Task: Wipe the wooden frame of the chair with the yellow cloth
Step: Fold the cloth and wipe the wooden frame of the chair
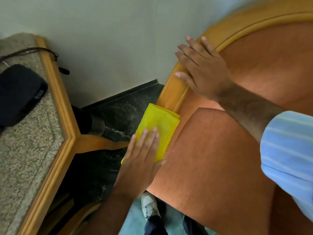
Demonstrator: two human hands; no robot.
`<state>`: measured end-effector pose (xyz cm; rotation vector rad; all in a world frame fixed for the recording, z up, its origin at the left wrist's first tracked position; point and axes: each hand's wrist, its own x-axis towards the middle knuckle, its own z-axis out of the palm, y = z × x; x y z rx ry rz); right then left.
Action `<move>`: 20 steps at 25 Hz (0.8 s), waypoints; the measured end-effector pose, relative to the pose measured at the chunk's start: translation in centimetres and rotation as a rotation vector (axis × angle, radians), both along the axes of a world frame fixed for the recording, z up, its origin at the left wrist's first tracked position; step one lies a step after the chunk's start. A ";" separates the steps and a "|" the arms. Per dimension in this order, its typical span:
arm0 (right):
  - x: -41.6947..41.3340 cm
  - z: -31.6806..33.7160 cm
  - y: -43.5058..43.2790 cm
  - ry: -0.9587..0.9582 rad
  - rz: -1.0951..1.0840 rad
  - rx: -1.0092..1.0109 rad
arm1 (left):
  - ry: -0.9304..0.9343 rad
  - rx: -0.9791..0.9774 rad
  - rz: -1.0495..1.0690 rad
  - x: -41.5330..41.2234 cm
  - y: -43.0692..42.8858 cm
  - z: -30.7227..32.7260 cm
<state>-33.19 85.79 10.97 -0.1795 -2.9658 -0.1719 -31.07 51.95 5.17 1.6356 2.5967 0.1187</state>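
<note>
Far left: a granite-topped table [25,150] with wooden edging, a black pouch [18,94] on it, well apart from the work. Left hand [144,156] lies flat, fingers extended, pressing the folded yellow cloth [159,126] onto the lower stretch of the chair's wooden frame [171,92]; a palm press, not a pinch. The rail's long axis runs up and to the right from the cloth, curving over the orange upholstery [228,158]. Right hand [205,72] rests open on that rail above the cloth, gripping nothing. I judge upward strokes will meet that hand; the wall [110,39] sits close behind the rail, with dark floor open below.
</note>
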 end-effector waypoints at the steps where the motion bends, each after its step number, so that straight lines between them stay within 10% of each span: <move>1: -0.1 -0.4 0.4 0.009 0.029 0.034 | 0.027 -0.012 -0.010 -0.6 1.7 -0.4; 9: -0.6 -2.1 0.9 0.202 0.074 0.072 | 0.093 0.144 0.067 -4.9 12.3 -0.1; 20: -0.9 -2.7 1.0 0.233 0.066 0.090 | 0.113 -0.161 0.017 6.0 -13.1 -3.1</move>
